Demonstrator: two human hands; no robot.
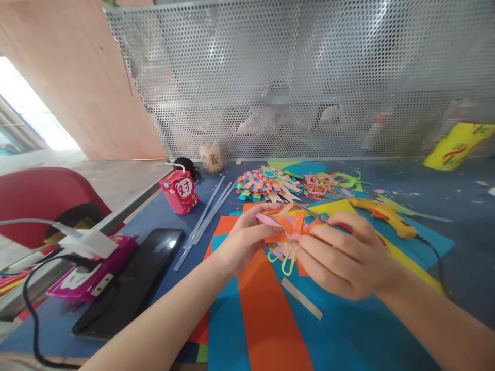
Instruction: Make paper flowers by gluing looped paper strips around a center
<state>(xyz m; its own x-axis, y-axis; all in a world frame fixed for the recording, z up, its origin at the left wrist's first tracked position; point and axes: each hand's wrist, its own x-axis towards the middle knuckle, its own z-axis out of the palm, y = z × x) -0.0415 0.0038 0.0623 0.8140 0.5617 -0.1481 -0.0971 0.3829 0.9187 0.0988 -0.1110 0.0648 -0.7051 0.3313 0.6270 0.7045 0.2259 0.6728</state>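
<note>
Paper flower (293, 237), centre frame: pinched by left fingers (263, 233) and right fingers (328, 248). Harder squeezing could crease its orange petals (298, 221).

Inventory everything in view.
Table: 1, blue, centre
Paper flower: 1, orange and pink, centre
Big flower: 1, mixed, behind it
Paper scraps: many, mixed, back
Paper sheets: several, mixed, centre
Paper strip: 1, pale, centre
Scissors: 1, silver, centre
Glue gun: 1, yellow, right
Glue sticks: several, clear, left centre
Drink box: 1, red, left
Phone: 1, black, left
Power strip: 1, magenta, left
Adapter: 1, white, left
Jar: 1, beige, back
Bag: 1, yellow, back right
Mesh panel: 1, silver, back
Chair: 1, red, far left
Left hand: 1, bare, holding flower
Right hand: 1, bare, likewise
</note>
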